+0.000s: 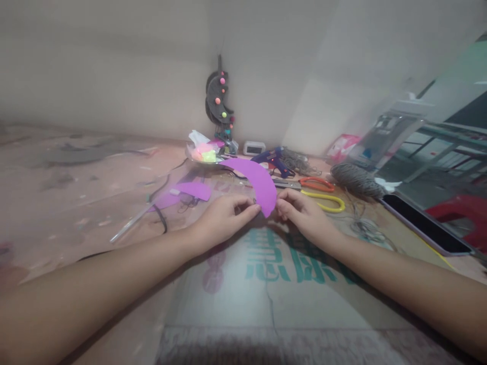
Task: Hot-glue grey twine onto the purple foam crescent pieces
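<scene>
A curved purple paper piece (257, 178), crescent-like, is held up over the printed board (228, 309). My left hand (230, 215) pinches its lower left edge between thumb and fingers. On the other side, my right hand (299, 210) has its thumb and fingertips pressed together at the paper's lower right edge. Whether the right fingers grip the paper or only touch it is hard to make out, but they are closed against it. Left of my hands lies another purple paper piece (194, 190). Scissors with orange and yellow handles (331, 202) lie just beyond my right hand.
Behind stand a dish of coloured pompoms (205, 154), a dark crescent ornament (218, 101), a small white clock (254, 148) and a blue glue gun (279, 163). A grey yarn ball (355, 180), a phone (426, 223) and a clear container (395, 134) are at right. A clear glue stick (129, 223) lies left.
</scene>
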`<state>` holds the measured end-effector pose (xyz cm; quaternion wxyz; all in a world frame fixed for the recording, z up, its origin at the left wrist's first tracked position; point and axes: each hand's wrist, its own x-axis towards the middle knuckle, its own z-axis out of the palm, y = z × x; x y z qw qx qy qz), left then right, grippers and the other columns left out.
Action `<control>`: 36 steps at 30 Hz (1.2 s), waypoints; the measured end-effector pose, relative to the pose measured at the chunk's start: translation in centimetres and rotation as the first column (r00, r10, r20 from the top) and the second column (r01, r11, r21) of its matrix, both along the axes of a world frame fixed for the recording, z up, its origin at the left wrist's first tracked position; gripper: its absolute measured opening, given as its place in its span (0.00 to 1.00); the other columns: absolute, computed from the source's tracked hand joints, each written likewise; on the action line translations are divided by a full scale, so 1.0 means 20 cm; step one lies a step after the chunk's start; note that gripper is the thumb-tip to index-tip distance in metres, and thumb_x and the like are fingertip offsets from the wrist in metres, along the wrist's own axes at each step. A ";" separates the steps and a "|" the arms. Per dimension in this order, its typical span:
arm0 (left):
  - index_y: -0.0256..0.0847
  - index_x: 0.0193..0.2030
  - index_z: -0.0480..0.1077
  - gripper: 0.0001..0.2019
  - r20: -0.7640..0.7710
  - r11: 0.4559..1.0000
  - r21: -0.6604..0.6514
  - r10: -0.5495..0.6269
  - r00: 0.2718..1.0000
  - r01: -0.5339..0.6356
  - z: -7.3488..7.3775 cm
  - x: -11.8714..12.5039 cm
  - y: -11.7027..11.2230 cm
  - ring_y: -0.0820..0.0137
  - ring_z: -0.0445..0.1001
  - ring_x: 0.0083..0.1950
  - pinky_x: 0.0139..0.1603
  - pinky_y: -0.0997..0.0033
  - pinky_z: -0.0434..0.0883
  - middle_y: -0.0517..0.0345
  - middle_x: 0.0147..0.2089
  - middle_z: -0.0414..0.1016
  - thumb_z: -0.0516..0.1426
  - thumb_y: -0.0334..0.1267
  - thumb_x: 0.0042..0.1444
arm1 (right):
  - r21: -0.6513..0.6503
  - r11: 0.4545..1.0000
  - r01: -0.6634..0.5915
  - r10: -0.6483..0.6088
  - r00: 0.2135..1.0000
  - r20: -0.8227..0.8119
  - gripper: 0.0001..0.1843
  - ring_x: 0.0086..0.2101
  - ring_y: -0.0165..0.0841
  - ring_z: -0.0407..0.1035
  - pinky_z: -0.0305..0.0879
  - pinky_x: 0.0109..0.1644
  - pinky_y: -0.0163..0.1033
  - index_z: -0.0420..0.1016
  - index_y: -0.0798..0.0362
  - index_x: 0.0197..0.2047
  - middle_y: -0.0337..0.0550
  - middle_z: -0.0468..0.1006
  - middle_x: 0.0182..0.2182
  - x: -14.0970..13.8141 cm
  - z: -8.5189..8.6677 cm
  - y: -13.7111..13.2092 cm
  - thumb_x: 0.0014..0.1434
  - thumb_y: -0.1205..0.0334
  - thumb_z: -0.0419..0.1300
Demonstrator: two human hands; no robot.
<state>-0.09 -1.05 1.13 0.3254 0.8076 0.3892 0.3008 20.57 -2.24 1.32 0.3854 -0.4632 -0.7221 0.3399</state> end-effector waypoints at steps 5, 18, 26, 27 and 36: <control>0.38 0.28 0.70 0.19 -0.013 0.998 0.034 -0.056 0.998 0.056 -0.01 0.00 0.01 0.72 0.66 0.30 0.31 0.73 0.59 0.61 0.27 0.70 0.48 0.46 0.63 | -0.114 0.993 -0.026 0.017 0.997 -0.080 0.16 0.19 0.24 0.61 0.58 0.23 0.30 0.66 0.53 0.30 0.32 0.67 0.19 0.00 0.00 0.00 0.58 0.49 0.59; 0.40 0.36 0.75 0.11 0.035 1.000 0.003 0.006 0.999 -0.006 -0.01 0.00 0.01 0.69 0.72 0.37 0.40 0.71 0.66 0.59 0.36 0.78 0.54 0.43 0.57 | -0.134 0.989 -0.071 0.056 0.992 -0.111 0.14 0.19 0.25 0.64 0.60 0.22 0.30 0.65 0.53 0.38 0.34 0.71 0.19 -0.02 0.02 -0.02 0.60 0.51 0.57; 0.38 0.31 0.72 0.19 0.001 1.000 0.018 -0.003 1.000 0.003 -0.01 -0.01 0.01 0.70 0.68 0.32 0.33 0.73 0.62 0.60 0.30 0.73 0.48 0.48 0.62 | -0.079 0.997 -0.027 0.022 0.998 -0.064 0.12 0.17 0.25 0.61 0.55 0.19 0.30 0.66 0.53 0.37 0.32 0.68 0.17 -0.03 0.03 -0.02 0.59 0.52 0.57; 0.38 0.29 0.71 0.20 0.002 1.000 0.027 -0.001 1.000 0.000 -0.01 -0.01 0.01 0.71 0.67 0.31 0.32 0.73 0.61 0.60 0.28 0.72 0.48 0.48 0.62 | -0.072 0.997 -0.031 0.026 0.998 -0.065 0.12 0.17 0.25 0.61 0.55 0.19 0.30 0.66 0.53 0.37 0.32 0.68 0.17 -0.03 0.03 -0.02 0.59 0.53 0.57; 0.37 0.37 0.72 0.18 0.252 0.972 -0.136 0.220 0.942 -0.190 -0.04 -0.02 0.06 0.69 0.72 0.39 0.40 0.73 0.67 0.55 0.38 0.76 0.50 0.50 0.61 | -0.027 1.000 0.009 -0.011 0.998 -0.061 0.11 0.18 0.25 0.62 0.56 0.19 0.31 0.65 0.53 0.36 0.32 0.69 0.18 -0.01 0.01 -0.02 0.60 0.54 0.56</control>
